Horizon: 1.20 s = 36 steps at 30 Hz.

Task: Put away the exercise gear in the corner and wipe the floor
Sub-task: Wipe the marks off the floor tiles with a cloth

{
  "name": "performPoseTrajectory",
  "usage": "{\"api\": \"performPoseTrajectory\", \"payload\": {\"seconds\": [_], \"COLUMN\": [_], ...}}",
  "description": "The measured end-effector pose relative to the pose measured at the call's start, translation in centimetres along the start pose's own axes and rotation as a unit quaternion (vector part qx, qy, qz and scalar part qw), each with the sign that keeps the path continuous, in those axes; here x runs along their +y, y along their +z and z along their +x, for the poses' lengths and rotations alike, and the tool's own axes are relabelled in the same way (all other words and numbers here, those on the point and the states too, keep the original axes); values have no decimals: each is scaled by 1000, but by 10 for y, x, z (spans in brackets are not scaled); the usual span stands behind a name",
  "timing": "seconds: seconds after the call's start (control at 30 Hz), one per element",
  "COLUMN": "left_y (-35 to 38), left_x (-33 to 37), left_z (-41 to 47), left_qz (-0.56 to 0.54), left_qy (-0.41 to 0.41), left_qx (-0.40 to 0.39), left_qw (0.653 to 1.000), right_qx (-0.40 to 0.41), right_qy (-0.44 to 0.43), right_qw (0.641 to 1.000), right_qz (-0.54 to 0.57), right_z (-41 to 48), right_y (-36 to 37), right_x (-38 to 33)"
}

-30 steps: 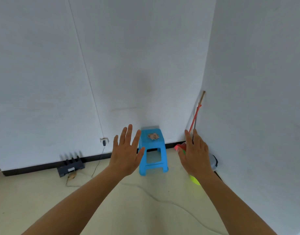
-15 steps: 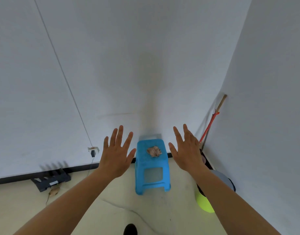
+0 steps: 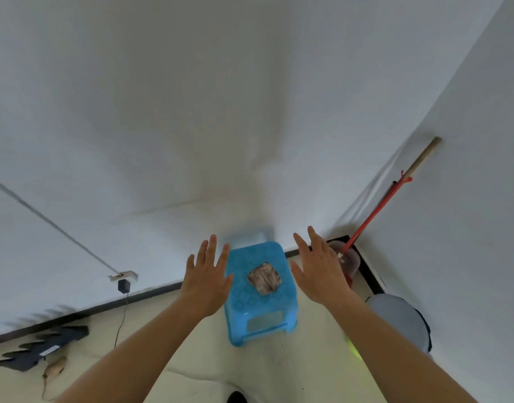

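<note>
Since half a second ago: nearer the blue stool (image 3: 260, 289), now between left hand (image 3: 207, 279) and right hand (image 3: 319, 270), both spread wide, empty. Crumpled rag (image 3: 264, 278), probably cloth, on seat, right hand marginally nearer.

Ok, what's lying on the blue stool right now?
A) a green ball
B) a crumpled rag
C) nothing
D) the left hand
B: a crumpled rag sits on the stool seat, between the open left hand and right hand, neither touching it.
</note>
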<state>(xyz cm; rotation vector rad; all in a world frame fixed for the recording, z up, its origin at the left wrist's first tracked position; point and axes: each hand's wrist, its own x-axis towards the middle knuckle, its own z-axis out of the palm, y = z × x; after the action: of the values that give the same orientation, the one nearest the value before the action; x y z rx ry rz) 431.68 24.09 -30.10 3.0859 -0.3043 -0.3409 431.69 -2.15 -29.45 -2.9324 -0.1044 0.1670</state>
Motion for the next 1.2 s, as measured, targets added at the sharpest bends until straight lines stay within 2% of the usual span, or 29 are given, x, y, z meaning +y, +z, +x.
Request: {"api": "performPoseTrajectory", "payload": {"seconds": [0.17, 0.4, 0.6, 0.73, 0.83, 0.97, 1.07, 1.2], "left_y": [73, 210, 305, 339, 341, 307, 247, 144], "left_x": [3, 11, 14, 27, 30, 27, 37, 58], "left_z": [60, 114, 148, 147, 143, 152, 175, 217], "left_qz": [-10, -45, -27, -51, -49, 95, 104, 72], "left_qy": [-1, -57, -68, -91, -111, -24, -16, 0], "left_qx": [-100, -212, -269, -312, -321, -339, -281, -149], "left_qw": [995, 974, 960, 944, 939, 936, 954, 986], "right_qx": [-96, -213, -240, -204, -205, -166, -104, -19], "right_qy": [20, 15, -1, -56, -38, 45, 113, 165], "right_qw": [995, 975, 965, 977, 975, 974, 970, 960], "right_qz": [15, 67, 108, 30, 76, 149, 191, 226], "right_z": [51, 116, 150, 153, 156, 158, 171, 187], "right_y": [81, 231, 342, 381, 380, 337, 275, 182], "right_x": [28, 50, 51, 65, 73, 95, 118, 144]}}
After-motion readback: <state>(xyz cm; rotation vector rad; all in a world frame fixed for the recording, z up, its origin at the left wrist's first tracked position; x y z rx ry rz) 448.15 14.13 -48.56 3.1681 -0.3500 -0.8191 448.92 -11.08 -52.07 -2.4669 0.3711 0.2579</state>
